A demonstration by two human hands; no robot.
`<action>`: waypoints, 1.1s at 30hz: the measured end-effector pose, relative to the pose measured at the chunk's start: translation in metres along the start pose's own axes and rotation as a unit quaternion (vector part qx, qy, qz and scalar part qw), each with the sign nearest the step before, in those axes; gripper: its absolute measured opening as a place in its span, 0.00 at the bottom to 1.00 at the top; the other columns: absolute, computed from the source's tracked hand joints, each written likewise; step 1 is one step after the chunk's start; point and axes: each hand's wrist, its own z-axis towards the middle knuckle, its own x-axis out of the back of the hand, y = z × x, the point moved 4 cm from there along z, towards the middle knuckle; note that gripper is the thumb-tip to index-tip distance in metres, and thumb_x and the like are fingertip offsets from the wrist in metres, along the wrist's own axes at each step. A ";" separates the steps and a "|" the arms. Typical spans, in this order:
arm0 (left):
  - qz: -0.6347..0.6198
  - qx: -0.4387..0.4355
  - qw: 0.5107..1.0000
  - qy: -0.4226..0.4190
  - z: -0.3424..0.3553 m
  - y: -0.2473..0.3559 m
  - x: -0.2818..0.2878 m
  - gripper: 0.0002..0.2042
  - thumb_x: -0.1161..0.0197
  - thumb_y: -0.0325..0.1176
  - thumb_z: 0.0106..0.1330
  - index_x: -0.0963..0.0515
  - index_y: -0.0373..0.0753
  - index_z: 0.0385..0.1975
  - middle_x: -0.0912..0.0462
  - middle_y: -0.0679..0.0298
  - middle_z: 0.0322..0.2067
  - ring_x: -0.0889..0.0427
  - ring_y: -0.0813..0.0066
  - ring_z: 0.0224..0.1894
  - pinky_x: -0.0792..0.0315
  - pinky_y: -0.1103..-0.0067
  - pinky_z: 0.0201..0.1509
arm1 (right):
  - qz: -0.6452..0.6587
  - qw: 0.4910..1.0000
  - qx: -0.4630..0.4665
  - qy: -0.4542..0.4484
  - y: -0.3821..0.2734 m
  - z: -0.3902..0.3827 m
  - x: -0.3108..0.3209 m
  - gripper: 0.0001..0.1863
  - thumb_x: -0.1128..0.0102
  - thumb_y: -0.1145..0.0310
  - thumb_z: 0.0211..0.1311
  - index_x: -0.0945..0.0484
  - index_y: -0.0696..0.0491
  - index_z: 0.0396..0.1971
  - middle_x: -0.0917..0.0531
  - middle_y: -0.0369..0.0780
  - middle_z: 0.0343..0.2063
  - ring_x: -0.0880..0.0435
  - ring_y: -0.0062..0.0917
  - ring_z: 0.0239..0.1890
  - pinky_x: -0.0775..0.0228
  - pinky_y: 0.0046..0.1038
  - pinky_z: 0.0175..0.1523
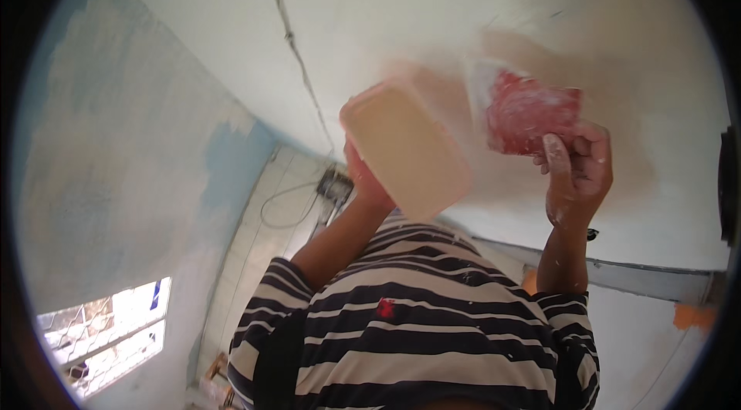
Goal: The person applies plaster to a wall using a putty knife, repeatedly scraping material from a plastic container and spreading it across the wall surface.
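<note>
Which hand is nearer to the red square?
Right. The right hand grips the red square at its lower right corner; the left hand is farther left, holding the beige container.

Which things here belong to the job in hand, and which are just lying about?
Belonging to the job, judging by the grip:
pale rectangular container, in the left hand
white-smeared red sheet, in the right hand

Apparently just lying about:
dark boxy object, on the floor
looped cable beside it

tilted pale oblong tub [454,157], left of white-smeared red sheet [532,113]
</note>
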 end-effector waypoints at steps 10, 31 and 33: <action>0.170 -0.058 0.984 -0.003 0.029 0.016 0.050 0.28 0.62 0.57 0.70 0.39 0.43 0.61 0.29 0.61 0.54 0.28 0.64 0.57 0.29 0.65 0.57 | 0.048 0.996 0.055 0.057 0.028 -0.024 -0.061 0.16 0.41 0.83 0.59 0.35 0.62 0.45 0.18 0.45 0.31 0.17 0.23 0.34 0.27 0.20 0.40; 0.008 0.239 0.971 0.028 0.013 0.055 0.059 0.22 0.54 0.47 0.69 0.24 0.35 0.48 0.19 0.59 0.42 0.21 0.67 0.42 0.27 0.72 0.49 | 0.005 0.885 0.363 -0.291 0.053 0.042 -0.111 0.12 0.31 0.78 0.46 0.26 0.52 0.26 0.15 0.38 0.40 0.18 0.36 0.49 0.20 0.32 0.49; -0.002 0.240 0.968 0.069 0.014 0.053 0.064 0.20 0.55 0.45 0.69 0.23 0.35 0.45 0.18 0.60 0.39 0.21 0.69 0.40 0.26 0.73 0.46 | 0.022 0.887 0.351 -0.299 0.053 0.045 -0.120 0.10 0.32 0.78 0.46 0.27 0.55 0.24 0.15 0.39 0.39 0.17 0.37 0.48 0.20 0.33 0.48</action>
